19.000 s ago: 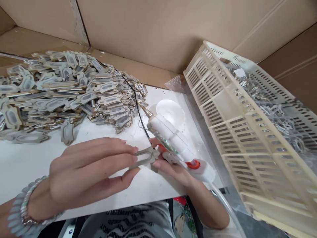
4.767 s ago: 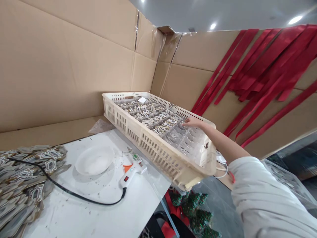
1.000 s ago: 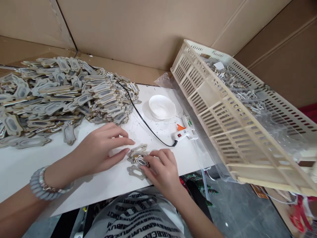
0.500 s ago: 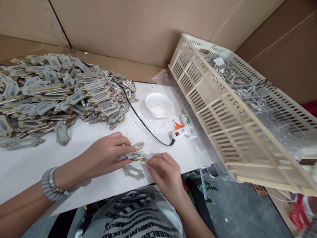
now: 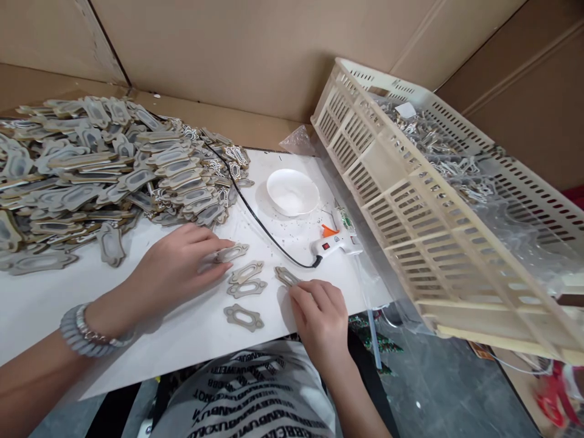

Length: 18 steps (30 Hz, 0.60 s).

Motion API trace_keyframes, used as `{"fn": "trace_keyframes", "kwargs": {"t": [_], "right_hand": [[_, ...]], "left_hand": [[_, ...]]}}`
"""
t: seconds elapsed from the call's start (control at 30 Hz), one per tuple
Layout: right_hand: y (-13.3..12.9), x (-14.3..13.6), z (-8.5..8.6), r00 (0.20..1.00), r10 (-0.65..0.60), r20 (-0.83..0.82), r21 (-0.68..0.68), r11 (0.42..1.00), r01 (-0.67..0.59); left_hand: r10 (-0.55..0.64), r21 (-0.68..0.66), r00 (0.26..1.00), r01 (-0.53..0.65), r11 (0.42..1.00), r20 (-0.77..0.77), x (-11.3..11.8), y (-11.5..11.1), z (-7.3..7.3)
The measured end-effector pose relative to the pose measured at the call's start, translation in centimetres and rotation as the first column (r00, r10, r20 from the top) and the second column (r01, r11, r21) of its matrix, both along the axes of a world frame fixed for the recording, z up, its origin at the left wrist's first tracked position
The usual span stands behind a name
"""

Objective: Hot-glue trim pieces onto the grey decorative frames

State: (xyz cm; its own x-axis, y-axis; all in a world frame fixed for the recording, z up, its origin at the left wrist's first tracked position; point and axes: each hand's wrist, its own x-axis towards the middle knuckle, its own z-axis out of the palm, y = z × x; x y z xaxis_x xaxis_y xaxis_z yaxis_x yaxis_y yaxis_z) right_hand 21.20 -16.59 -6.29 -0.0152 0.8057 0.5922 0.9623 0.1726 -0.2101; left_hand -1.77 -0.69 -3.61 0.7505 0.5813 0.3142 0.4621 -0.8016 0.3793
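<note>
Between the thumb and fingers of my left hand (image 5: pixel 182 261) is a small grey ornate frame piece (image 5: pixel 233 252), held at its left end just above the white table (image 5: pixel 191 347). My right hand (image 5: pixel 322 313) pinches the near end of another grey frame piece (image 5: pixel 286 275), tilted on the table to the right. Between the hands lie two frame pieces, one (image 5: pixel 247 272) touching or nearly touching the other (image 5: pixel 247 288). Closer to me lies a separate frame piece (image 5: pixel 244 317) with an open oval middle.
A big heap of similar frame pieces (image 5: pixel 91 176) covers the left back. A white bowl (image 5: pixel 292 192) and a white glue gun (image 5: pixel 335 244) with a black cord (image 5: pixel 260 221) stand behind my hands. A cream plastic crate (image 5: pixel 392 201) holding bagged metal parts leans at the right.
My hands have moved apart, left hand leftward and back, right hand slightly right. Each holds a frame piece, and the pieces that were bunched between them now lie spread out on the table.
</note>
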Motion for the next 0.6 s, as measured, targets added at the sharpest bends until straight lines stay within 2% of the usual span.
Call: {"fn": "trace_keyframes", "kwargs": {"t": [0.07,0.13,0.23,0.4,0.6], "right_hand": [[-0.2,-0.9,0.2,1.000,0.006,-0.026,0.011,1.000,-0.006],[-0.4,-2.2,0.4,0.995,0.076,-0.064,0.012,0.997,-0.075],[-0.5,-3.8,0.5,0.977,0.204,-0.056,-0.094,0.973,-0.209],[0.2,-3.1,0.2,0.969,0.236,-0.068,-0.226,0.943,-0.246],[1.1,-0.8,0.5,0.937,0.319,-0.139,-0.214,0.915,-0.343]], "left_hand": [[-0.116,0.004,0.993,0.116,0.993,0.025,0.2,-0.2,0.0],[-0.251,0.020,0.967,0.250,0.968,0.048,0.4,-0.5,0.0],[-0.358,0.068,0.933,0.355,0.933,0.044,0.7,-0.8,-0.3],[-0.374,0.028,0.927,0.373,0.927,0.035,0.8,-0.7,-0.5],[-0.344,0.001,0.936,0.345,0.939,0.066,0.4,-0.4,0.2]]}}
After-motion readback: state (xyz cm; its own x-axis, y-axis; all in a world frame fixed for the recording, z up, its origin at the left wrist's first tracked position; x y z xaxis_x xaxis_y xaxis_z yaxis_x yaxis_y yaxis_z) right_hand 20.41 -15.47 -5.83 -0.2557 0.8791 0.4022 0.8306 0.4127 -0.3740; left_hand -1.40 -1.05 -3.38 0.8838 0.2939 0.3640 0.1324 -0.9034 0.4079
